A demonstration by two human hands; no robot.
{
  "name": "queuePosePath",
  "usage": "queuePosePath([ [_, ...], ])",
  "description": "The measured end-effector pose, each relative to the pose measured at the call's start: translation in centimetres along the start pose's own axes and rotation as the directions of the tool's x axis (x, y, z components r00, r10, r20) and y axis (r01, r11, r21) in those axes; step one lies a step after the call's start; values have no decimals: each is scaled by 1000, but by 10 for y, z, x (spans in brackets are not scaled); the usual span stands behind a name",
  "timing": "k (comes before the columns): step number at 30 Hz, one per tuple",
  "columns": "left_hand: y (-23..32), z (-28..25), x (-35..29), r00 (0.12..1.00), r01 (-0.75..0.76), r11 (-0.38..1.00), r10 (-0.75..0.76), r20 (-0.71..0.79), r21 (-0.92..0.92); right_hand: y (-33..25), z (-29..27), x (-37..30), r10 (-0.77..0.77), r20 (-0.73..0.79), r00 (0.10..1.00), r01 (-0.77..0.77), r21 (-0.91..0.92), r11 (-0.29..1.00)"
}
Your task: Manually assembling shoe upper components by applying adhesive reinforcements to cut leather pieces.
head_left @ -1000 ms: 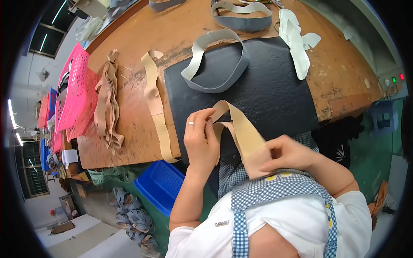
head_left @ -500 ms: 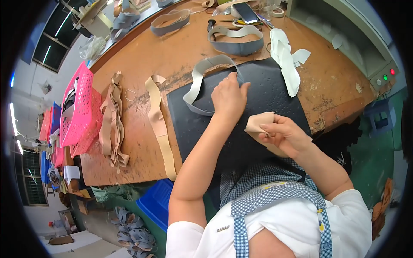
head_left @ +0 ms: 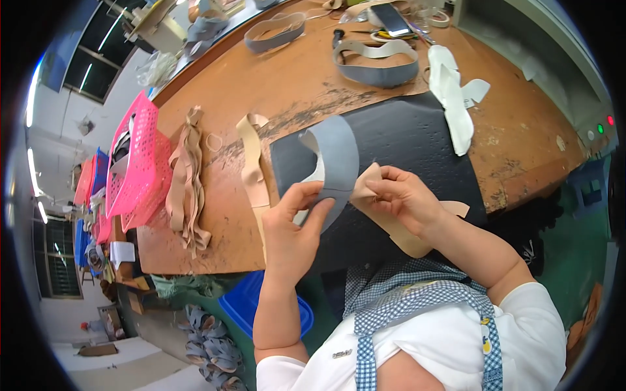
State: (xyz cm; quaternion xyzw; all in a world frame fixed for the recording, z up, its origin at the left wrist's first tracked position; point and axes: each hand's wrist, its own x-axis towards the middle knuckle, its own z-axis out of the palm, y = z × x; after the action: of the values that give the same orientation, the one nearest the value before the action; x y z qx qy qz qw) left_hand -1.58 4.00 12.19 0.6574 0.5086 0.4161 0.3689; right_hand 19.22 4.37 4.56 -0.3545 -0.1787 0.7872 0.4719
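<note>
left hand (head_left: 291, 229) has a curved band (head_left: 342, 153) pinched, grey-blue outside, pale inside. right hand (head_left: 412, 201): fingers clamped on a kinda floppy beige strip (head_left: 395, 228), sagging below.

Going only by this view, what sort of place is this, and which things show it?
Probably a small workshop or factory room: there is a scuffed wooden worktable, a bundle of tan strips lying on it, and grey looped bands toward its far side.

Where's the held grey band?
Head view, centre: the grey band is pinched in the left hand over the black mat, beside the right hand's tan strip.
</note>
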Motion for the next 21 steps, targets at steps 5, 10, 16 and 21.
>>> queuePosePath([
  [5, -2, -19, -10, 983, -100, 990, 114, 144, -96, 3, 20, 2, -17, 36, 999, 14, 90, 996],
  [10, 6, -2, -26, 940, -142, 989, 147, 308, -38, 11, 9, 6, -159, 340, 927, 162, 20, 987],
  [16, -23, 4, -34, 995, 39, 972, -18, 94, -234, 16, 11, -9, -123, 291, 949, 133, -14, 991],
  [21, -17, 6, -33, 991, 121, 950, -97, 97, -288, 18, 8, -10, -65, 251, 966, 75, -32, 997],
])
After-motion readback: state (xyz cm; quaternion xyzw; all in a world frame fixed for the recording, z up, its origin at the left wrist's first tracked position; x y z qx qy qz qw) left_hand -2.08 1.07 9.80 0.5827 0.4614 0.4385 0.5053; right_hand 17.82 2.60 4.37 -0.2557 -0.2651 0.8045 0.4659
